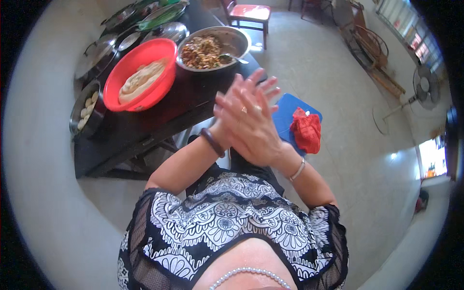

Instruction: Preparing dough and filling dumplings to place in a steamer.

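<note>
My left hand (224, 131), below a dark bead bracelet, lies behind my right hand (255, 132). The palms face each other and touch or nearly touch, with the fingers crossing at an angle and somewhat blurred. Whether anything lies between the palms is hidden. Ahead and to the left, a red plastic basin (168, 80) holds a mass of pale dough (141, 83). Beside it a stainless steel bowl (237, 38) contains a chopped filling mixture (201, 52) with a metal spoon (235, 58) in it. Several pale dough pieces (86, 110) sit in a metal pan (95, 117) at the left.
The dark table (188, 96) also bears lidded pans (96, 54) and a dish of long green leaves (161, 17). A blue stool (284, 112) with a red cloth (306, 130) stands at my right. Farther off are a wooden chair (250, 12) and a standing fan (426, 87).
</note>
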A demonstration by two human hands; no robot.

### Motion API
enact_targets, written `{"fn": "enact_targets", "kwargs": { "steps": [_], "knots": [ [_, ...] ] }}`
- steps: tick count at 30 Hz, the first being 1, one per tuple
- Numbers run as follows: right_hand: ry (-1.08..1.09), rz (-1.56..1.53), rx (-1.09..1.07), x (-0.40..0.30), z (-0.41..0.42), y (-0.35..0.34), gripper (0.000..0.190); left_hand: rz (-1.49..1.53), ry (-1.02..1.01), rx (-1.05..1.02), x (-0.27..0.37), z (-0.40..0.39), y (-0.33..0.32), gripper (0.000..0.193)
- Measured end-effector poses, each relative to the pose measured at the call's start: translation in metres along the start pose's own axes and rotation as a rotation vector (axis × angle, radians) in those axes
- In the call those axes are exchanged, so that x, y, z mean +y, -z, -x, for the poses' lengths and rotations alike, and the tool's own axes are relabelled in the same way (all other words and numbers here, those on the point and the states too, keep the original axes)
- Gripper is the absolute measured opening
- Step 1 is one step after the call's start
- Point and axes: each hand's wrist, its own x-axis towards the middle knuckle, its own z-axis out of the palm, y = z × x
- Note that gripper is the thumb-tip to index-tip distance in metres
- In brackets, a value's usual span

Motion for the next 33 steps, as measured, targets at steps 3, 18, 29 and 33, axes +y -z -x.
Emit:
{"fn": "enact_targets", "kwargs": {
  "steps": [3,18,29,33],
  "knots": [
    [0.329,-0.281,-0.054,0.048,-0.066,-0.007,0.061,-0.008,0.064,0.128,0.004,0.001,-0.019,0.066],
    [0.677,-0.476,-0.227,0.002,-0.077,-0.073,0.053,0.056,-0.144,0.489,0.094,0.03,0.052,0.062],
    [0.084,-1.2,-0.571,-0.015,-0.096,-0.116,0.034,0.14,0.045,0.355,0.123,0.08,0.079,0.053],
    [-0.069,-1.356,-0.523,-0.012,-0.089,-0.123,0.037,-0.149,-0.074,0.424,0.124,0.077,0.073,0.041]
  ]
}}
